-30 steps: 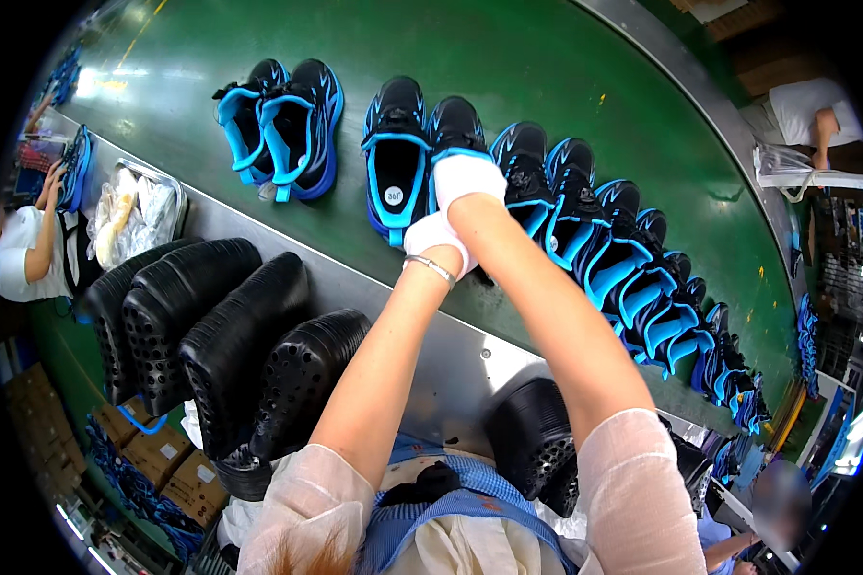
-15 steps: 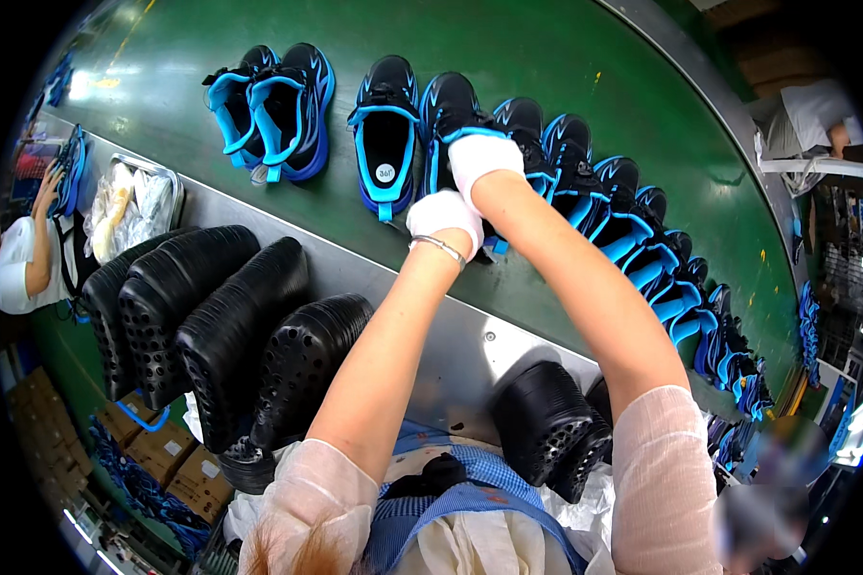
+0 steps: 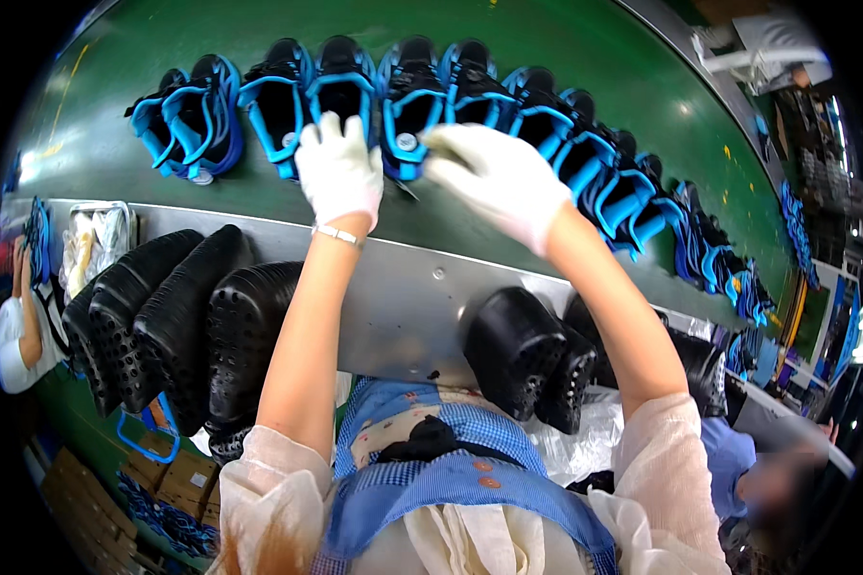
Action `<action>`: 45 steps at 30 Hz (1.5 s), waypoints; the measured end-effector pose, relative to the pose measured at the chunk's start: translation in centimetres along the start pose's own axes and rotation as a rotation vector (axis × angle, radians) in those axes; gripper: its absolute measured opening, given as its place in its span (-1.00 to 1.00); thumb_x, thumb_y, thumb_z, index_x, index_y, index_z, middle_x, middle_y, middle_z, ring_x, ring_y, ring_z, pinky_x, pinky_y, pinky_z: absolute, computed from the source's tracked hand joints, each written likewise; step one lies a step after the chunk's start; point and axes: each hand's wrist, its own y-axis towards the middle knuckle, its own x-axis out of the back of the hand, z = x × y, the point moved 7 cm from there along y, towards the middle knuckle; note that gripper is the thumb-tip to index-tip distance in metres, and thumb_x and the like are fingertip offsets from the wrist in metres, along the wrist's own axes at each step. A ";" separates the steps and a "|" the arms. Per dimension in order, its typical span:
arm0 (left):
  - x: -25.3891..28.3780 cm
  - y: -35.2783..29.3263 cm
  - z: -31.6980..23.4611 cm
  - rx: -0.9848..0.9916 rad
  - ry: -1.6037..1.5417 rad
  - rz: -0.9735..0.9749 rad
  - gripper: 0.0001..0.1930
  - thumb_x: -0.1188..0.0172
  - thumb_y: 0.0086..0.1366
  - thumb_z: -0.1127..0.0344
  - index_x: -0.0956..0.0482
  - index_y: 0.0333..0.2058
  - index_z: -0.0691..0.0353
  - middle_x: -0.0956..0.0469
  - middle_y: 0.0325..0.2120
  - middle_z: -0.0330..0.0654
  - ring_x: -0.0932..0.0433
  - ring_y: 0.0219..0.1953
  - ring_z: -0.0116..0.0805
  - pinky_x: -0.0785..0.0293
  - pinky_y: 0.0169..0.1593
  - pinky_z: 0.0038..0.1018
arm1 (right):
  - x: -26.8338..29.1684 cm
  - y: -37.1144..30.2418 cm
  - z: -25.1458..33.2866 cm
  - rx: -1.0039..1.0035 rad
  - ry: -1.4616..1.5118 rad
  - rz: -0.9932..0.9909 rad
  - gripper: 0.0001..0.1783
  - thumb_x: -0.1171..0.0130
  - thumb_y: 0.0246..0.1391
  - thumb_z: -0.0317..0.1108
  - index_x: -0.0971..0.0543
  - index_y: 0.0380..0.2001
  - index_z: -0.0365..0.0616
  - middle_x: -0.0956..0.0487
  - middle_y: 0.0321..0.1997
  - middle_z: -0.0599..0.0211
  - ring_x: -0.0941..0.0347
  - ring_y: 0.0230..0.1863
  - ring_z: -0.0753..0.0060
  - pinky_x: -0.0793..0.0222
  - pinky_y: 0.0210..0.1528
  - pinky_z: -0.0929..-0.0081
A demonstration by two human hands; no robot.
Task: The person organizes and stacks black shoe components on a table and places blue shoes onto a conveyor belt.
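Observation:
A row of black and bright-blue sneakers stands on the green belt, heels toward me. My left hand (image 3: 340, 171), in a white glove, lies over the heel of one sneaker (image 3: 341, 81); its fingers are stretched and apart at the shoe's opening, and the heel is hidden beneath it. To its right, my right hand (image 3: 503, 177), also gloved and slightly blurred, reaches leftward with extended fingers beside the heel of another sneaker (image 3: 412, 96). That shoe has a round white sticker inside. Nothing shows within the right hand's fingers. Another sneaker (image 3: 278, 101) stands left of my left hand.
Black perforated shoe lasts (image 3: 177, 316) lie stacked on the near left, with more black lasts (image 3: 518, 345) on the near right. The metal ledge (image 3: 403, 297) runs along the belt. A tray (image 3: 101, 216) holds plastic-wrapped items. A co-worker (image 3: 24, 316) is at the far left.
The sneakers now appear farther left in the view. My hands, close together before at one shoe, have separated: the left over a heel, the right drawn off to the right.

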 end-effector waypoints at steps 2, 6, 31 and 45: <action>3.2 -1.8 -3.3 -0.126 -0.265 -0.273 -0.62 -0.34 0.01 0.23 -0.58 -0.15 0.15 -0.46 -0.16 -0.12 -0.40 -0.10 -0.05 -0.39 -0.02 -0.23 | 3.5 -7.5 -2.4 -0.151 0.044 -0.040 -0.67 -0.02 0.12 -0.15 -0.59 -0.22 -0.15 -0.58 -0.20 0.07 -0.50 -0.15 0.04 -0.39 -0.05 0.28; -3.4 -3.1 -2.7 0.041 -0.394 0.061 -0.56 -0.27 0.11 0.08 -0.54 -0.01 -0.02 -0.41 -0.06 0.09 -0.42 0.01 0.02 -0.39 0.08 -0.32 | 4.9 -20.6 -5.0 -0.354 -0.010 -0.137 -0.77 -0.12 0.07 -0.29 -0.60 -0.24 -0.15 -0.58 -0.25 0.12 -0.52 -0.20 0.10 -0.43 -0.12 0.35; 0.3 -17.9 -7.1 0.149 -0.695 0.455 -0.65 -0.11 0.24 0.20 -0.53 -0.04 0.21 -0.50 -0.11 0.05 -0.54 -0.14 -0.08 -0.43 0.00 -0.35 | -3.2 -31.5 -1.0 -0.167 -0.304 -0.091 -0.33 -0.43 -0.43 -0.02 -0.50 -0.20 -0.14 -0.47 -0.15 0.23 -0.37 -0.06 0.18 -0.14 0.16 0.15; 3.8 -22.6 -16.6 0.603 -1.989 1.272 -0.49 0.04 0.38 0.03 -0.36 0.12 0.34 -0.50 -0.02 -0.09 -0.52 -0.05 -0.36 -0.45 0.05 -0.39 | 1.8 -28.8 2.3 -0.035 0.080 -0.061 -0.40 -0.43 -0.33 -0.17 -0.46 -0.20 -0.22 -0.48 -0.17 0.14 -0.43 -0.12 0.08 -0.37 -0.03 0.28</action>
